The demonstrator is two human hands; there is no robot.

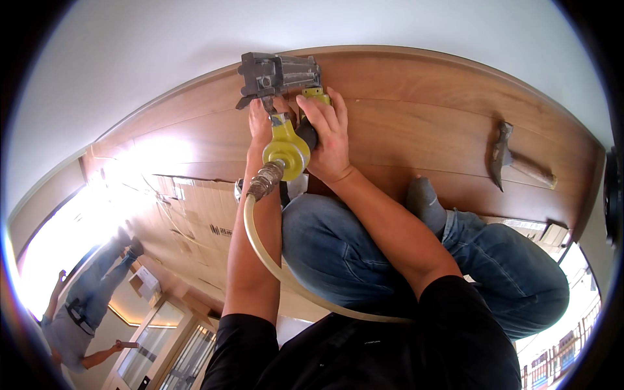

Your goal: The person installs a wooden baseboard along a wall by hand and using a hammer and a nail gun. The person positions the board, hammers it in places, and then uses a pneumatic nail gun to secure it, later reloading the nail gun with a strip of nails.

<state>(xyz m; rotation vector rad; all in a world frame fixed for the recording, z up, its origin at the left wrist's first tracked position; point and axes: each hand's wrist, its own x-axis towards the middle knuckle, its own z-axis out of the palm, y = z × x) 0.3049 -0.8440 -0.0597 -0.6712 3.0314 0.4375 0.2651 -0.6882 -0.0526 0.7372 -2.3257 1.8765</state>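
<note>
A nail gun, with a yellow body [286, 144] and a dark grey, worn magazine [296, 73], lies tilted against the wood floor close to the wall. My left hand [261, 123] is on its left side, fingers curled at the grey part and partly hidden by the tool. My right hand [330, 133] wraps round the other side, by the black grip and a second yellow part [316, 95]. From a taped metal fitting [266, 180] at the rear, a pale air hose [260, 250] runs down across my left forearm and over my lap.
Wood planks [403, 130] meet a white wall [390, 23] ahead. To the right lies a claw hammer [502, 156] with a wooden handle. Cardboard sheets [201, 221] cover the floor at left, where another person [84, 312] stands holding a small flat object. My knees are bent close by.
</note>
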